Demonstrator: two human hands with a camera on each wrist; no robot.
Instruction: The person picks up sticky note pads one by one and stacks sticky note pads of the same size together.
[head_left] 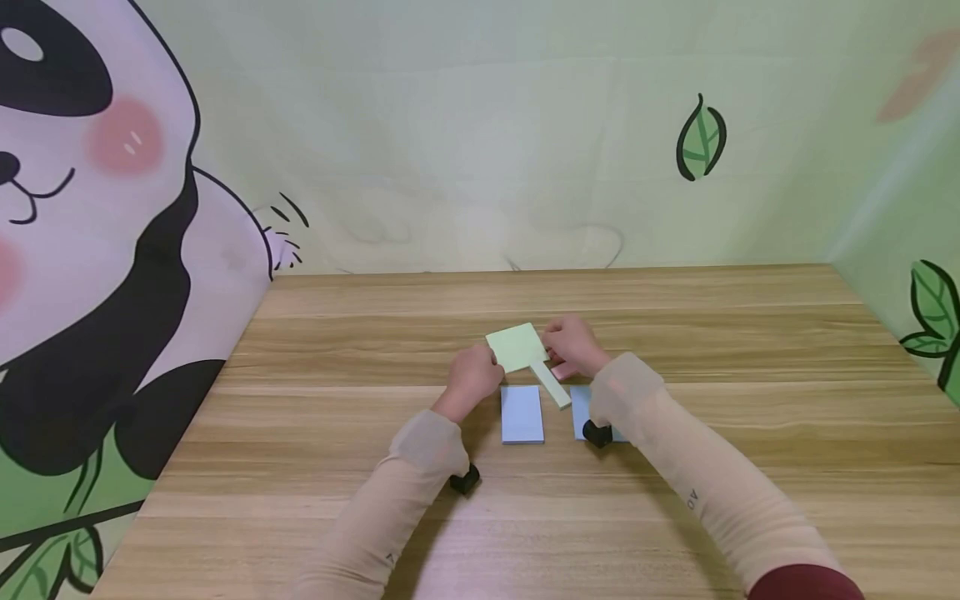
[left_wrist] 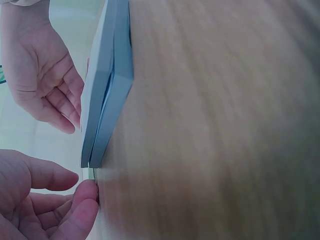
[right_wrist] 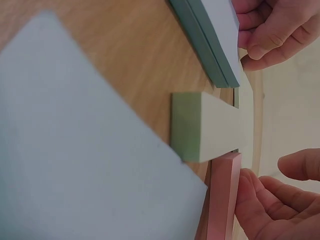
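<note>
A pale green square pad of sticky notes (head_left: 516, 347) lies on the wooden table, with a narrow green strip pad (head_left: 551, 385) at its near right corner. My left hand (head_left: 474, 372) is at the square pad's left edge, fingertips at its side and thumb apart in the left wrist view. On the opposite side, my right hand (head_left: 574, 343) has its fingers at the pad's right edge, beside a pink strip pad (right_wrist: 224, 195); its thumb stands away from the fingers. Closer to me lie two blue pads, the left one (head_left: 522, 415) in full view, the right one (head_left: 580, 412) partly under my right wrist.
The wooden table (head_left: 315, 433) reaches back to a pale green wall (head_left: 450, 150) with a panda drawing on the left (head_left: 150, 242). A black wrist camera (head_left: 465, 479) hangs below my left sleeve, another (head_left: 597, 433) below the right.
</note>
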